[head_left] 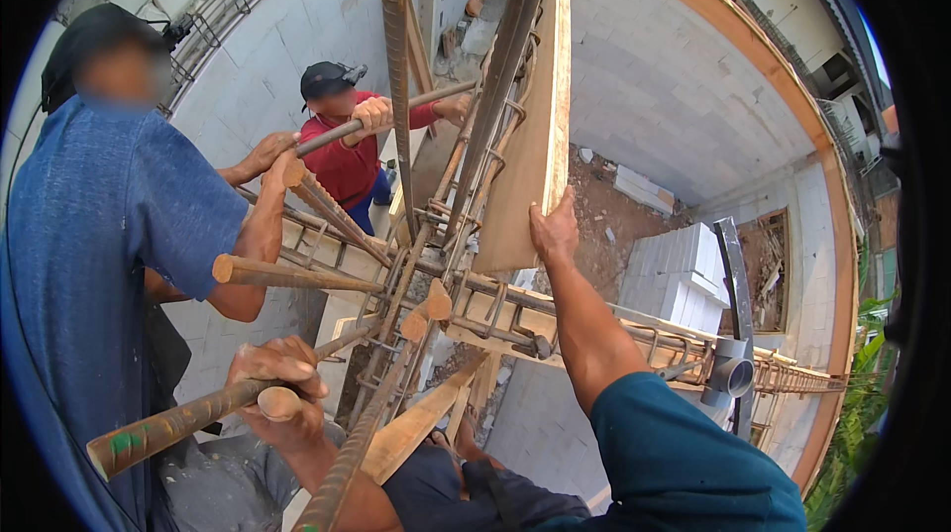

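My left hand (282, 388) is closed around a rusty rebar (149, 430) with a green-painted end that sticks out toward the lower left. With the right hand (555, 228) I grip the lower edge of a tall wooden board (520, 170), thumb and fingers on its edge. The board stands upright beside a vertical rebar (500, 76). Between my hands lies a rebar cage joint (426, 255), where several thick bars and tied stirrups cross. Other bar ends, such as one bent outward (287, 272), point toward me and to the left.
A person in blue (109, 225) stands close at left; another in red (342, 160) is farther back. Both hold a long bar (406, 113). A grey pipe fitting (731, 373) sits on the right-hand beam. Stacked white blocks (684, 269) stand far below, beside block walls.
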`<state>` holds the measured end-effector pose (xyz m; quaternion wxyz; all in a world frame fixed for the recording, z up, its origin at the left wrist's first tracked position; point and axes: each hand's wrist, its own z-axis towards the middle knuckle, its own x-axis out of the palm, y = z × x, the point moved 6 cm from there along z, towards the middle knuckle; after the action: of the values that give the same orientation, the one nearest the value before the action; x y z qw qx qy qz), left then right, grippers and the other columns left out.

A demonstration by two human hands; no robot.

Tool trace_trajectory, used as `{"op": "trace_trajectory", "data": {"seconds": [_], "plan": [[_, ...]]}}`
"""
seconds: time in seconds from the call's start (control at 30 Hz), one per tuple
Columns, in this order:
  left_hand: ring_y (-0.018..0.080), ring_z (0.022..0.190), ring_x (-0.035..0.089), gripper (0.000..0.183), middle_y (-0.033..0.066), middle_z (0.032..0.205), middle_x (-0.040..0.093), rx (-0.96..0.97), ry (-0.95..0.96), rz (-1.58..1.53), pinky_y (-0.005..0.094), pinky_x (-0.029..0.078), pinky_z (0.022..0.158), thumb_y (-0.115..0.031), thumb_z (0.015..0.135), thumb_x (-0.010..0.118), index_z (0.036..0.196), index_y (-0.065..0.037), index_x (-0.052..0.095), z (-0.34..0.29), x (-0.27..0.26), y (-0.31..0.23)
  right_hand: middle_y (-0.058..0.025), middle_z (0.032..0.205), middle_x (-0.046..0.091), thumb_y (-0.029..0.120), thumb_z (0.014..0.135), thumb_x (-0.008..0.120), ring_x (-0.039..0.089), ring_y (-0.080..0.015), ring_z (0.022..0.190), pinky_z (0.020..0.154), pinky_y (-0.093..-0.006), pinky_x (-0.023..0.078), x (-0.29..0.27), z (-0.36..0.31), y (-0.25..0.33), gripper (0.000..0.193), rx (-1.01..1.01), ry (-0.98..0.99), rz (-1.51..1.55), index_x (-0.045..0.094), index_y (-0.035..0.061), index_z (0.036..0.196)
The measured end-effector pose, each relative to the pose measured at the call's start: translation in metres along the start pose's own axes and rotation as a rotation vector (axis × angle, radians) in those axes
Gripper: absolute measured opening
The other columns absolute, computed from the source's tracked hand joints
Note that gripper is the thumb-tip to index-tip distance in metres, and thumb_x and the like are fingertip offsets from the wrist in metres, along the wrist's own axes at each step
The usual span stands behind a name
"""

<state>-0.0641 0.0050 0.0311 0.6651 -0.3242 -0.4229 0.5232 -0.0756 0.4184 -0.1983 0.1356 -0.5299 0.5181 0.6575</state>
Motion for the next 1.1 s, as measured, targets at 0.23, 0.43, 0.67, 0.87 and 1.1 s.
{"op": "trace_trajectory", "data": {"seconds": [0.23, 0.43, 0.67, 0.87, 1.1], "plan": [[0.0090, 0.038, 0.041, 0.058, 0.0002, 0.048, 0.045, -0.018, -0.033, 0.013, 0.0226, 0.029, 0.040, -0.060, 0.078, 0.067, 0.078, -0.003, 0.056, -0.0042, 0.0015, -0.0025, -0.0217, 0.130, 0.053, 0.041, 0.082, 0.059, 0.057, -0.0414, 0.112, 0.094, -0.0496, 0.045, 0.0020, -0.0003, 0.0024, 0.082, 0.009, 0.018, -0.052, 0.021, 0.0116, 0.149], [0.0088, 0.039, 0.041, 0.058, -0.0004, 0.049, 0.045, -0.012, -0.044, 0.035, 0.0225, 0.029, 0.040, -0.060, 0.077, 0.068, 0.078, -0.003, 0.055, -0.0032, 0.0010, -0.0039, -0.0224, 0.131, 0.053, 0.041, 0.082, 0.060, 0.056, -0.0419, 0.113, 0.096, -0.0489, 0.044, 0.0032, -0.0005, 0.0035, 0.082, 0.018, 0.023, -0.054, 0.022, 0.0114, 0.149], [0.0085, 0.040, 0.041, 0.059, -0.0010, 0.049, 0.044, -0.037, -0.059, 0.042, 0.0219, 0.029, 0.040, -0.060, 0.077, 0.068, 0.078, -0.003, 0.054, -0.0044, 0.0018, -0.0038, -0.0246, 0.132, 0.053, 0.041, 0.081, 0.060, 0.054, -0.0427, 0.116, 0.099, -0.0479, 0.042, 0.0031, -0.0008, 0.0026, 0.083, -0.011, 0.008, -0.021, 0.023, 0.0094, 0.149], [0.0083, 0.038, 0.040, 0.059, -0.0008, 0.048, 0.043, -0.005, -0.081, 0.061, 0.0219, 0.028, 0.039, -0.061, 0.078, 0.067, 0.077, -0.003, 0.054, -0.0068, 0.0007, -0.0017, -0.0237, 0.131, 0.052, 0.040, 0.082, 0.059, 0.056, -0.0430, 0.111, 0.095, -0.0494, 0.044, 0.0055, -0.0004, 0.0030, 0.082, -0.020, 0.008, -0.055, 0.021, 0.0100, 0.149], [0.0086, 0.035, 0.038, 0.058, -0.0001, 0.045, 0.042, 0.011, -0.083, 0.042, 0.0226, 0.027, 0.039, -0.060, 0.079, 0.066, 0.076, -0.003, 0.055, -0.0085, -0.0020, 0.0002, -0.0230, 0.131, 0.052, 0.040, 0.083, 0.057, 0.058, -0.0438, 0.107, 0.093, -0.0505, 0.046, 0.0070, -0.0008, 0.0028, 0.082, -0.017, 0.003, -0.077, 0.019, 0.0104, 0.150]]}}
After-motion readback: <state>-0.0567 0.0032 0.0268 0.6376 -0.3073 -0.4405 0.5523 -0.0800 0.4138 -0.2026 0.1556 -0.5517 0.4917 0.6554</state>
